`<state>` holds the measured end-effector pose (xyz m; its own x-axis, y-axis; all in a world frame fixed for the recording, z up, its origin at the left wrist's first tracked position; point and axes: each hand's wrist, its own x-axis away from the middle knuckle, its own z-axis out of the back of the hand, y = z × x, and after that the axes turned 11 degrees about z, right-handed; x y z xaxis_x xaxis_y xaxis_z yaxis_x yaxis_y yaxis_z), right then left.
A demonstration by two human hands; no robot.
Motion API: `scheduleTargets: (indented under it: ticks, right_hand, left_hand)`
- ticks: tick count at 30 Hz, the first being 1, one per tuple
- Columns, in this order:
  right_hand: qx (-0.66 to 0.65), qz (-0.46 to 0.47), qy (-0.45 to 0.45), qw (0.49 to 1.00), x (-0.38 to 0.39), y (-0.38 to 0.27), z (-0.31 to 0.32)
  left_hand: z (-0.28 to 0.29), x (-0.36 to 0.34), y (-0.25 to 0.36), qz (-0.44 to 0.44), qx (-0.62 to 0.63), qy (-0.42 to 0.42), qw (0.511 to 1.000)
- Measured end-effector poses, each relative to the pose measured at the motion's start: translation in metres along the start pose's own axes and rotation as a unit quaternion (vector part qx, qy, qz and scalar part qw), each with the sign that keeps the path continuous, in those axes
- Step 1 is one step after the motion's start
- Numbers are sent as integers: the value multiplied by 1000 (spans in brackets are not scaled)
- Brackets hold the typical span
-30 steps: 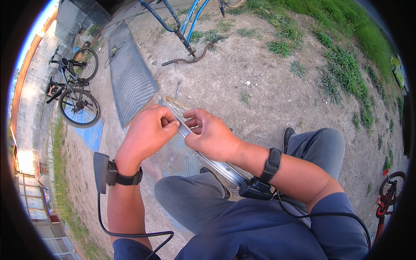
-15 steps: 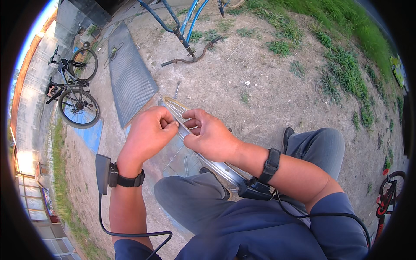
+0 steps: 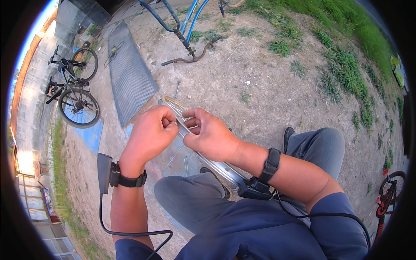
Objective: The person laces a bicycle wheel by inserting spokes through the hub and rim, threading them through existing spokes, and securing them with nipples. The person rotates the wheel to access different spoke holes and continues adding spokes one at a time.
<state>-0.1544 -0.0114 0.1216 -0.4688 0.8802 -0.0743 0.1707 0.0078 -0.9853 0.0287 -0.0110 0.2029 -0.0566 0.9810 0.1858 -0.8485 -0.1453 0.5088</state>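
A silver bicycle wheel rim (image 3: pixel 230 173) stands between my knees, seen nearly edge-on, with its thin spokes showing at the far end. My left hand (image 3: pixel 149 135) is closed in a pinch at the rim's upper left edge; its own fingers hide whatever sits between thumb and forefinger. Across from it, my right hand (image 3: pixel 211 136) curls over the rim, thumb on the near side and fingers bent beyond it. Some loose thin spokes (image 3: pixel 186 165) lie on the ground left of the rim, close to my shoe.
A small wrench (image 3: pixel 177 89) lies beyond the wheel. Past it are a ribbed grey mat (image 3: pixel 130 73) and a blue bicycle frame (image 3: pixel 184 37) with rusty handlebars. A grey bicycle (image 3: pixel 73 86) is at the left, and a red one (image 3: pixel 383 199) at the far right.
My left wrist and forearm have shifted very slightly to the right, with the pinch still at the rim. The right hand and wheel look unchanged.
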Motion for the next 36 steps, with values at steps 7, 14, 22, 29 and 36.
scheduleTargets:
  ticks: [7, 14, 22, 29, 36]
  right_hand:
    - [1, 3, 15, 1000, -5, 5, 4]
    - [-27, -8, 30, 999, -3, 3, 8]
    - [-22, -25, 42, 999, 0, -7, 12]
    - [-22, -36, 33, 999, -2, -9, 12]
    - [7, -45, 31, 998, -2, -10, 11]
  left_hand:
    - [-7, 4, -33, 56, 213, 27, 975]
    - [-97, 20, -44, 49, 548, 59, 833]
    - [-146, 6, -28, 35, 706, 108, 699]
    - [-152, 5, -28, 44, 701, 123, 701]
    - [-155, 8, -24, 31, 686, 141, 714]
